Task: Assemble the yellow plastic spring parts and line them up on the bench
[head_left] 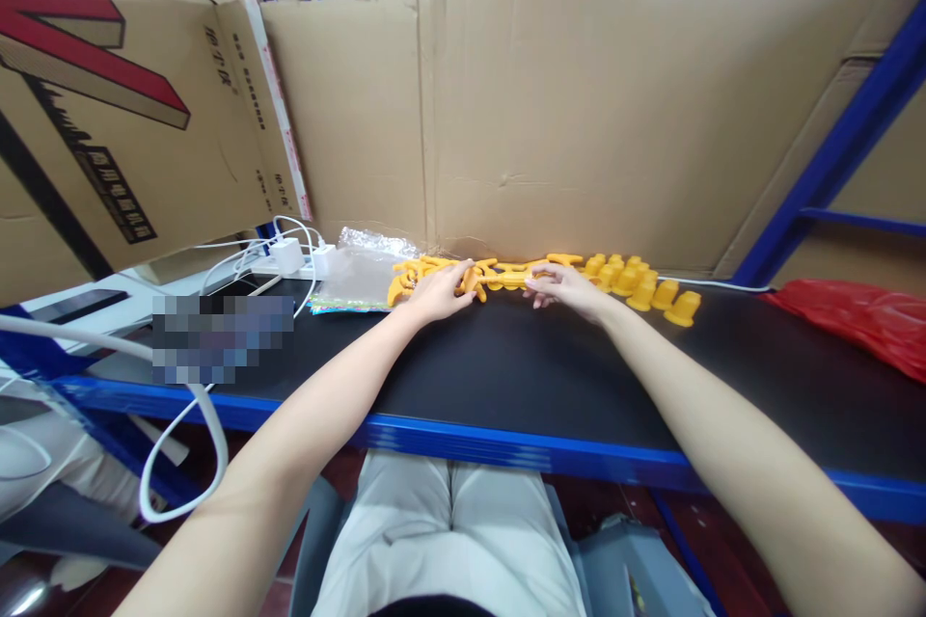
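Evidently, the yellow piece [506,280] sits at twelve o'clock on the tabletop [506,381], between both hands. The right hand [571,291] has its grip pinched onto the three o'clock end; the left hand [436,293] half-curls over the nine o'clock end, its hold unclear. Good handling likely needs light, level fingers, clear of the yellow cups [641,293] at one o'clock.

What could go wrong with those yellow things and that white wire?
The yellow cup-shaped pieces stand close to the right hand, so a bump might tip some over. Other yellow pieces lie bunched around the left hand, so pulling one might drag others. The white wire loops down near the left forearm and might get snagged.
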Motion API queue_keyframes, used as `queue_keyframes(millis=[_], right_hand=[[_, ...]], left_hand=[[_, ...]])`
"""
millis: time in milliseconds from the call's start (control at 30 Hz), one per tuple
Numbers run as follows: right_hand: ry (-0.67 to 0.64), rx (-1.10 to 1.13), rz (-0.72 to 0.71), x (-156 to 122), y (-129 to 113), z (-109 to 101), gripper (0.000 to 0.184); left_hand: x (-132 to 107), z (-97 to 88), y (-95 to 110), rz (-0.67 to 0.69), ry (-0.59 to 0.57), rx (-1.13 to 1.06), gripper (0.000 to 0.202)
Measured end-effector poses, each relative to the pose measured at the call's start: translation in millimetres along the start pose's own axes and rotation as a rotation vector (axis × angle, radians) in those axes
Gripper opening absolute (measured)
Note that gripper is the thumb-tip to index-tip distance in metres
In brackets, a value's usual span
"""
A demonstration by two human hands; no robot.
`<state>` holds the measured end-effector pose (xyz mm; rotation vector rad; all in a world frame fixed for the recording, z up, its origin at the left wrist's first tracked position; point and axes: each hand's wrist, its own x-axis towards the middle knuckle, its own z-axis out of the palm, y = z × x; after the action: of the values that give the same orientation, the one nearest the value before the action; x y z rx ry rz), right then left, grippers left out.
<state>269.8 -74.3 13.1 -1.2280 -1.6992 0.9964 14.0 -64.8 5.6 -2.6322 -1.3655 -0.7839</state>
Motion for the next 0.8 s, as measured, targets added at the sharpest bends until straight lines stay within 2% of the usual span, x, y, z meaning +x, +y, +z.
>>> queue_keyframes(millis=[133,333,633,700,800], right_hand=[[-0.045,0.023,0.016,0.5,2.3,1.2,0.039],[-0.081,0.058,0.056,-1.6,-1.9,4.0,0.029],[-0.119,0.047,0.149,-2.3,0.4,3.5,0.037],[-0.125,0.058,0.138,-1.9,2.6,2.4,0.037],[-0.116,0.065,0.103,-0.9,5.0,0.9,0.048]], left_hand=[[1.2,2.6,-2.5,0.003,-0.031,0.015,0.050],[1.9,1.2,0.2,-0.015,-0.014,-0.007,0.043],[2.7,2.8,1.8,-0.016,0.009,0.015,0.043],[3.1,3.2,1.0,-0.020,0.011,0.017,0.043],[3.4,2.9,0.5,-0.020,0.015,0.017,0.041]])
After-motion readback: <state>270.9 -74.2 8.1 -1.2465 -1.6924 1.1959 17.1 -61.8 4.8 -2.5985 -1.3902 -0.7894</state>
